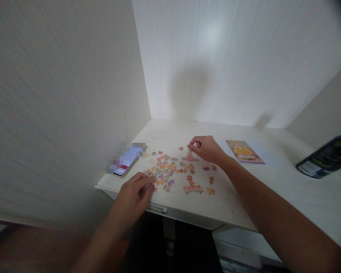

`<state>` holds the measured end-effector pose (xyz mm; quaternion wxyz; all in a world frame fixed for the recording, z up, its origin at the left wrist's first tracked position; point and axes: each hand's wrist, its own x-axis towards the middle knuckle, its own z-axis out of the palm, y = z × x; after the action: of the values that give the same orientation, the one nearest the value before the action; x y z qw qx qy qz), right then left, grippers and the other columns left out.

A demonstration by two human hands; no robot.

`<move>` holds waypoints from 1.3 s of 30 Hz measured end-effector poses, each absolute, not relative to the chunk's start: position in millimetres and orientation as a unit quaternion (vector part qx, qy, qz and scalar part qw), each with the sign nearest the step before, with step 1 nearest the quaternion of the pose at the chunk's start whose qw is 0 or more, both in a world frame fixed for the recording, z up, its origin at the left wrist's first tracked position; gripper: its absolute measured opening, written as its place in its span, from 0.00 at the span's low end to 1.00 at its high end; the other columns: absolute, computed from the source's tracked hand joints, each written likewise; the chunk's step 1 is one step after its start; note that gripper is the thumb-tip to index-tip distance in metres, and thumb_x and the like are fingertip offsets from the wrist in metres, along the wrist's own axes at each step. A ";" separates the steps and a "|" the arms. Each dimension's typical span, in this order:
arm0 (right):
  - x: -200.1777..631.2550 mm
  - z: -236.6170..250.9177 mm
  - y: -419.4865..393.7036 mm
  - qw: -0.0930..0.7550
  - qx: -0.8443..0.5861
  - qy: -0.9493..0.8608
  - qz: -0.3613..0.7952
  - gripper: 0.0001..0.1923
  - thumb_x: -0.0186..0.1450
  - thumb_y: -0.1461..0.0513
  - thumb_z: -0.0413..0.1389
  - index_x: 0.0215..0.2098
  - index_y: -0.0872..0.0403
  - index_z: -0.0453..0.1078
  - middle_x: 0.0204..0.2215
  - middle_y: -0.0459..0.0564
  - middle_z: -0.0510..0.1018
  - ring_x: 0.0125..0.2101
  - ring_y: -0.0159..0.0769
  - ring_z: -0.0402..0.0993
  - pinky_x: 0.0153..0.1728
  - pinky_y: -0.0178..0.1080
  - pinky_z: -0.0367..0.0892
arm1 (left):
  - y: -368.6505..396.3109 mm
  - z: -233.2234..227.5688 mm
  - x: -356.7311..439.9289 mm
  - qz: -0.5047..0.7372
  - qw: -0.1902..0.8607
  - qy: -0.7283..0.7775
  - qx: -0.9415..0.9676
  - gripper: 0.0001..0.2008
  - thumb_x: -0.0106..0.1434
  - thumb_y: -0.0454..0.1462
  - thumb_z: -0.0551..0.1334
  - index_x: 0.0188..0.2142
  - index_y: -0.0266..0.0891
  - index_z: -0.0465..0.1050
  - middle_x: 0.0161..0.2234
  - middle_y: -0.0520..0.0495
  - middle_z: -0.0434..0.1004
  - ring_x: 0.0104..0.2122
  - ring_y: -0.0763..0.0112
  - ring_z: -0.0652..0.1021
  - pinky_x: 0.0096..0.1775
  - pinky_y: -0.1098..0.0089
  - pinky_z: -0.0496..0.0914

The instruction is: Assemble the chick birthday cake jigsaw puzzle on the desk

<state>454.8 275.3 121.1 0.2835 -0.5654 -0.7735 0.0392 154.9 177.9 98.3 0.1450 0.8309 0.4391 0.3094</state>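
Both hands reached over the surface (pixel 244 197): left hand (pixel 135 193) lay flat-fingered touching the puzzle pieces (pixel 173 172) at the scatter's near-left edge; right hand (pixel 206 148) pinched, seemingly holding one, at its far side.

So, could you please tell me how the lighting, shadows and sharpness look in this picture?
Head view: bright glare patch on the back wall, a soft shadow beneath it; the phone is pixelated; the can at the right edge is stretched and blurred; top right corner is dark.
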 end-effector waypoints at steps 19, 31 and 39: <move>459.1 119.8 278.2 0.297 -0.559 -0.774 0.033 0.11 0.62 0.59 0.55 0.32 0.57 0.77 0.22 0.47 0.75 0.22 0.28 0.63 0.27 0.33 0.54 | 251.3 114.7 199.3 0.179 0.023 0.441 0.879 0.11 0.65 0.37 0.57 0.41 0.40 0.78 0.37 0.45 0.79 0.35 0.64 0.76 0.39 0.64 0.69; 445.3 127.8 268.8 0.205 -0.480 -0.840 0.149 0.08 0.59 0.62 0.59 0.34 0.55 0.79 0.26 0.48 0.78 0.24 0.28 0.67 0.27 0.32 0.58 | 234.8 99.2 181.1 0.304 0.019 0.464 0.832 0.09 0.65 0.37 0.58 0.41 0.39 0.76 0.35 0.46 0.78 0.36 0.63 0.77 0.41 0.63 0.68; 415.6 125.3 250.4 0.143 -0.419 -0.885 0.145 0.10 0.59 0.57 0.59 0.34 0.55 0.78 0.31 0.51 0.78 0.30 0.33 0.69 0.32 0.35 0.59 | 213.3 91.2 170.9 0.394 0.037 0.419 0.817 0.07 0.65 0.35 0.58 0.40 0.37 0.74 0.32 0.47 0.75 0.32 0.68 0.74 0.38 0.66 0.68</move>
<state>415.6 250.4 125.3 0.1431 -0.4192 -0.8846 0.1455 170.9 213.3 91.2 0.0373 0.8174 0.4186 0.3940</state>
